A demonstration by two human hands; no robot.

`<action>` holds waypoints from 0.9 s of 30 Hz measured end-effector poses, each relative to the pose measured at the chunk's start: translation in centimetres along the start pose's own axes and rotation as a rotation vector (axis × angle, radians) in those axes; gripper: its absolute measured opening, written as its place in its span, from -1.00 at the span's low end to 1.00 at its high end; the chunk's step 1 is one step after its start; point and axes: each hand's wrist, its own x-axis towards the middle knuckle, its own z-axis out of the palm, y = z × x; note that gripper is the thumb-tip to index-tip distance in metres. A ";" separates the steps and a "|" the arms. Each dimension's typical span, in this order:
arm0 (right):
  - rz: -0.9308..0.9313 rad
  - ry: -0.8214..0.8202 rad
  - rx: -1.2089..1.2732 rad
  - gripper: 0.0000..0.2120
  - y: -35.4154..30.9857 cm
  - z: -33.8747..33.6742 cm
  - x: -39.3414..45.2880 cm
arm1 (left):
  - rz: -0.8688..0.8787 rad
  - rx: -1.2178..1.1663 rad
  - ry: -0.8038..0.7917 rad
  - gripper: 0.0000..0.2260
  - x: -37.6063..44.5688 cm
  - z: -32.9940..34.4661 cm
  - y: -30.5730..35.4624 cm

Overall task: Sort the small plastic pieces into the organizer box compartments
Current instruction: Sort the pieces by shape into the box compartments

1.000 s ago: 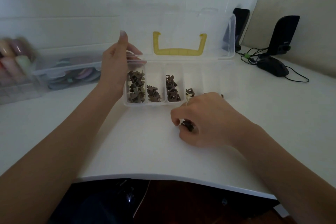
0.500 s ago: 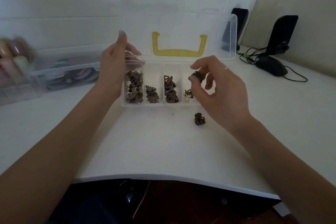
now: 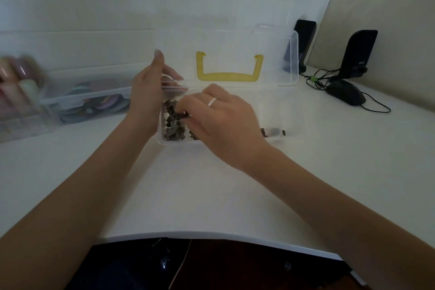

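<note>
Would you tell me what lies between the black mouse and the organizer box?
In the head view, only bare white table lies between the mouse and the organizer box.

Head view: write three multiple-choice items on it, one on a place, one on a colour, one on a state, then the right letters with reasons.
1. Where is the right hand?
A. over the clear plastic organizer box's left compartments
B. on the black computer mouse
C. flat on the white table

2. What colour is the U-shaped plastic handle on the box lid?
A. red
B. yellow
C. black

3. How does the clear box lid stand?
A. shut
B. lying detached on the table
C. open, upright

Answers: 1 A, its fingers reach among the small brown plastic pieces there. 2 B, it shows yellow through the clear lid. 3 C, the lid rises behind the compartments, with the left hand at the box's left end.
</note>
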 end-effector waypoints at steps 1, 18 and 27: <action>-0.008 0.015 -0.019 -0.91 0.0 0.6 0.5 | -0.006 0.009 -0.007 -0.46 0.1 -0.1 -0.1; 0.141 -0.254 0.061 -0.67 5.0 -4.1 -2.3 | 0.045 0.039 0.000 -0.54 -0.4 0.1 0.1; -0.116 -0.313 -0.075 -0.82 5.5 -6.2 -6.9 | 0.050 0.087 -0.003 -0.54 -1.0 0.4 0.6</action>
